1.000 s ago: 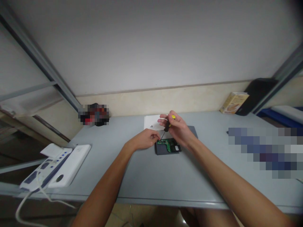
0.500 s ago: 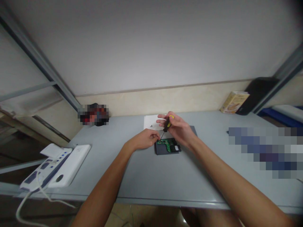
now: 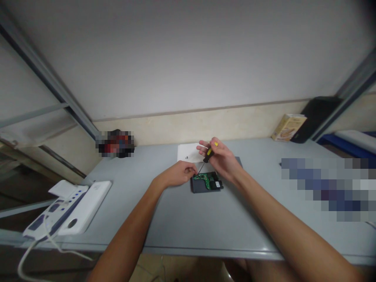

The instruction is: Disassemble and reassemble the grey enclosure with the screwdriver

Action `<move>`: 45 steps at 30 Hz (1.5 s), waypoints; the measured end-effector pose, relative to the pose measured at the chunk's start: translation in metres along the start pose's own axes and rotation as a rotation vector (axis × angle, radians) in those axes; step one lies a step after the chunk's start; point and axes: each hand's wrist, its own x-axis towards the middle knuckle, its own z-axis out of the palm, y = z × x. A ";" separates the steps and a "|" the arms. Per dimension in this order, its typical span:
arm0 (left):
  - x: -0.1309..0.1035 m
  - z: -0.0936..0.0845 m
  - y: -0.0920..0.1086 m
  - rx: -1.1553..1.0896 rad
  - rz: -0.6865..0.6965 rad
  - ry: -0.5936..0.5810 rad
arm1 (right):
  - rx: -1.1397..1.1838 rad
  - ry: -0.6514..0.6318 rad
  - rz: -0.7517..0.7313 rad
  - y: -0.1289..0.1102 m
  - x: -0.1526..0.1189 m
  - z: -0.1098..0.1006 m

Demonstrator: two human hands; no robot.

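Observation:
My right hand [image 3: 219, 156] grips a screwdriver [image 3: 208, 154] with a black and yellow handle, some fingers spread away from it. Its thin shaft slants down to the far left corner of a dark, flat device [image 3: 199, 186]. On that device lies an exposed green circuit board [image 3: 205, 178] with black parts at the right. My left hand [image 3: 183, 173] rests at the same corner, fingers curled and pressed together near the screwdriver's tip. What these fingers pinch, if anything, is too small to see.
Behind the device lies white paper [image 3: 185, 150] with tiny dark pieces; a dark flat panel [image 3: 239, 160] shows behind my right wrist. A power strip [image 3: 55, 209] and white power bank [image 3: 88, 205] lie left. A yellow box [image 3: 289, 127] stands back right. Blurred items flank both sides.
The screwdriver's handle has turned and tilted slightly in my right hand, with the fingers shifted on it. My left hand stays at the device's corner. The whole view has shifted slightly.

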 end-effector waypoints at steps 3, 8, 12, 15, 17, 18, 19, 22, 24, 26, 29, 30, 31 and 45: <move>0.000 0.000 0.000 -0.009 0.000 -0.006 | 0.005 0.039 -0.029 0.003 0.003 0.000; 0.000 0.000 -0.001 -0.009 -0.016 -0.007 | 0.051 -0.011 0.019 0.001 0.001 0.006; 0.000 0.000 -0.002 0.000 -0.005 -0.004 | 0.057 -0.033 0.000 -0.001 -0.003 0.007; 0.000 0.000 -0.002 -0.002 -0.013 -0.007 | 0.052 -0.016 -0.014 0.002 -0.003 0.007; 0.000 0.000 -0.002 -0.004 -0.019 -0.009 | 0.032 -0.009 -0.036 0.005 -0.001 0.007; 0.000 0.000 -0.003 -0.006 -0.017 -0.009 | 0.030 -0.011 -0.040 0.006 0.000 0.007; 0.001 0.000 -0.003 -0.009 -0.013 -0.009 | 0.039 -0.013 -0.035 0.006 0.001 0.006; 0.001 0.001 -0.006 -0.013 -0.010 -0.011 | 0.077 -0.023 0.011 0.006 0.001 0.005; 0.001 0.001 -0.007 -0.014 -0.013 -0.014 | 0.084 -0.024 0.014 0.004 0.000 0.004; 0.001 0.001 -0.008 -0.012 -0.017 -0.014 | 0.093 -0.012 0.004 0.003 0.000 0.003; 0.001 0.000 -0.007 -0.006 -0.036 -0.013 | 0.086 0.008 -0.008 0.006 0.000 0.002; 0.001 0.000 -0.006 -0.002 -0.042 -0.017 | 0.072 0.009 -0.022 0.007 0.001 0.002; 0.001 0.000 -0.006 0.000 -0.042 -0.019 | 0.067 0.015 -0.039 0.007 0.002 0.002; 0.001 -0.001 -0.009 -0.006 -0.051 -0.029 | 0.050 -0.003 -0.045 0.012 0.000 0.006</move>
